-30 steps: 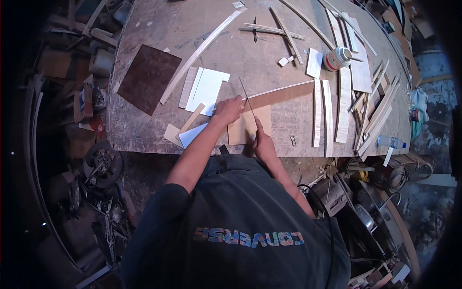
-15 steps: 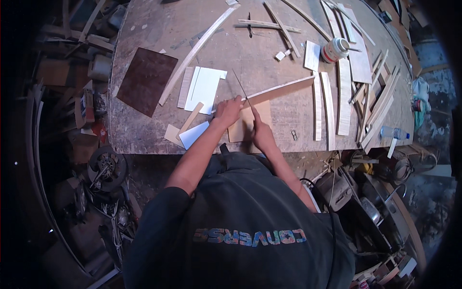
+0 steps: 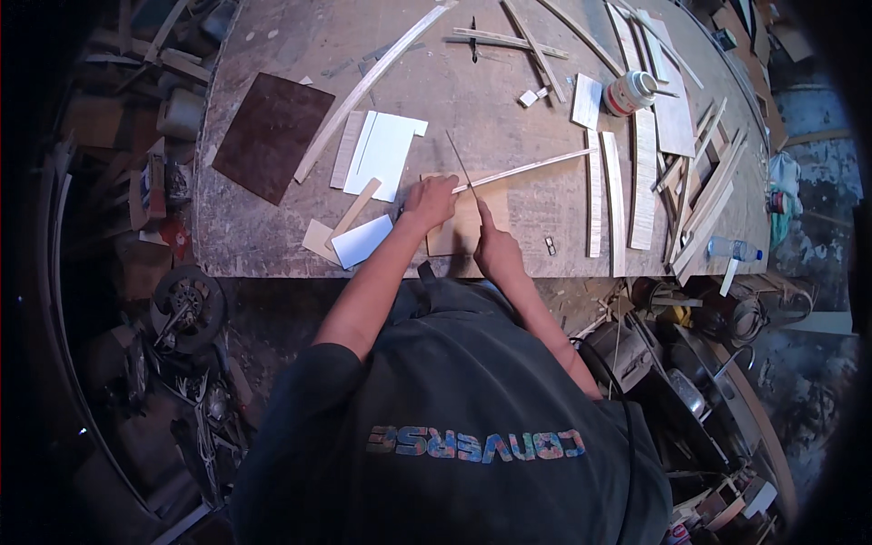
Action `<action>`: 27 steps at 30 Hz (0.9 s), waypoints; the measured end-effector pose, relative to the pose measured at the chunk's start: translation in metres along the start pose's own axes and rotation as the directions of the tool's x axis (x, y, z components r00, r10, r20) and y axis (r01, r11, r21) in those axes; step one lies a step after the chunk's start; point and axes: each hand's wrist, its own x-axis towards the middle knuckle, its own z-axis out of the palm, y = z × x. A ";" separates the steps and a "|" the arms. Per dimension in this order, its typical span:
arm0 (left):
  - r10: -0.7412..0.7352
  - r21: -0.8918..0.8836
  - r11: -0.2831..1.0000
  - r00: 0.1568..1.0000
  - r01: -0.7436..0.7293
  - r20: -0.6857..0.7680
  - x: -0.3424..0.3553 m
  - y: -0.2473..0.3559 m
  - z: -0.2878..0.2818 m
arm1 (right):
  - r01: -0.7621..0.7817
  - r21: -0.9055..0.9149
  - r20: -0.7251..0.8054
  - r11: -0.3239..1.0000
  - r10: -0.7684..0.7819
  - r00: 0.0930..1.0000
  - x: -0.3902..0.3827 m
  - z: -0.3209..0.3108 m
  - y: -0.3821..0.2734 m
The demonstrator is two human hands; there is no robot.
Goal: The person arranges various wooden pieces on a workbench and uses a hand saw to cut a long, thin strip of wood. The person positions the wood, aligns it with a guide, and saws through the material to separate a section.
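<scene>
My left hand [image 3: 431, 200] is closed around the near-left end of a long wooden strip [image 3: 531, 169], pressing it down over a small light-brown board [image 3: 463, 232]. The strip slants away to the right, and only its narrow pale edge shows. In my right hand [image 3: 499, 252] is a thin saw [image 3: 461, 163], seen almost edge-on. Its blade crosses the strip just right of my left fingers and points away from me. The saw's handle is hidden in my fist, with the index finger stretched along it.
Left lie a dark brown panel [image 3: 274, 138], white sheets [image 3: 386, 154] and a long batten [image 3: 368, 95]. Right are several wood strips [image 3: 614, 204], a white jar [image 3: 629, 94], a plastic bottle [image 3: 734, 248] and a small metal piece [image 3: 549, 246]. The workbench's near edge [image 3: 363, 276] runs by my waist.
The wooden strip has rolled, so its broad face no longer shows. Both hands keep their grips, with the saw still across the strip. The whole view has shifted slightly.
</scene>
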 end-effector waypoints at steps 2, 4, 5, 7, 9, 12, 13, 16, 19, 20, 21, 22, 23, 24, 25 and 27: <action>0.003 0.011 1.000 1.000 -0.003 -0.020 -0.003 0.001 0.005 | -0.011 -0.101 0.060 0.995 0.017 0.998 -0.006 -0.012 -0.004; -0.005 0.010 1.000 1.000 0.005 -0.020 -0.007 0.001 0.009 | -0.017 -0.163 0.094 0.987 0.032 0.995 -0.010 -0.018 -0.009; -0.016 0.005 1.000 1.000 0.016 -0.005 -0.008 0.001 0.010 | -0.016 -0.176 0.098 0.984 0.034 0.995 -0.007 -0.019 -0.010; -0.026 0.001 1.000 1.000 0.026 0.018 -0.002 0.003 0.008 | -0.010 -0.190 0.088 0.982 0.027 0.996 -0.004 -0.020 -0.011; -0.020 0.018 1.000 1.000 0.020 0.001 -0.003 0.003 0.008 | 0.005 -0.189 0.075 0.982 0.009 0.997 -0.003 -0.016 -0.011; -0.035 0.004 0.999 0.999 0.035 0.025 0.000 -0.001 0.010 | -0.019 -0.195 0.114 0.981 0.042 0.993 -0.022 -0.022 -0.010; -0.043 -0.008 0.999 0.998 0.044 0.043 0.000 -0.003 0.011 | -0.020 -0.196 0.118 0.980 0.044 0.992 -0.027 -0.024 -0.013; -0.007 -0.003 1.000 1.000 0.007 -0.003 0.002 -0.006 0.012 | -0.018 -0.191 0.112 0.981 0.040 0.993 -0.029 -0.028 -0.015; -0.004 -0.021 1.000 1.000 0.004 -0.007 0.001 -0.006 0.012 | -0.011 -0.180 0.093 0.984 0.028 0.995 -0.012 -0.018 -0.011; -0.001 -0.019 1.000 1.000 0.001 -0.001 0.001 -0.004 0.012 | -0.013 -0.180 0.085 0.984 0.029 0.996 -0.008 -0.015 -0.010; -0.006 -0.016 1.000 1.000 0.006 0.002 0.001 -0.005 0.012 | -0.008 -0.179 0.082 0.984 0.023 0.996 -0.004 -0.014 -0.012; -0.010 -0.012 1.000 1.000 0.011 0.005 0.002 -0.006 0.011 | -0.019 -0.169 0.101 0.985 0.036 0.994 -0.008 -0.015 -0.012; -0.026 -0.006 1.000 1.000 0.026 0.006 0.001 -0.006 0.011 | -0.029 -0.161 0.121 0.987 0.049 0.991 -0.018 -0.017 -0.011; -0.037 -0.002 0.999 0.999 0.037 0.010 -0.001 -0.002 0.010 | -0.045 -0.153 0.139 0.987 0.066 0.988 -0.025 -0.020 -0.010; -0.048 0.003 0.999 0.999 0.048 0.013 -0.002 0.001 0.008 | -0.040 -0.148 0.137 0.988 0.061 0.989 -0.027 -0.021 -0.010; -0.045 0.023 0.999 0.999 0.044 0.028 -0.001 0.002 0.003 | -0.034 -0.138 0.130 0.990 0.052 0.990 -0.029 -0.023 -0.010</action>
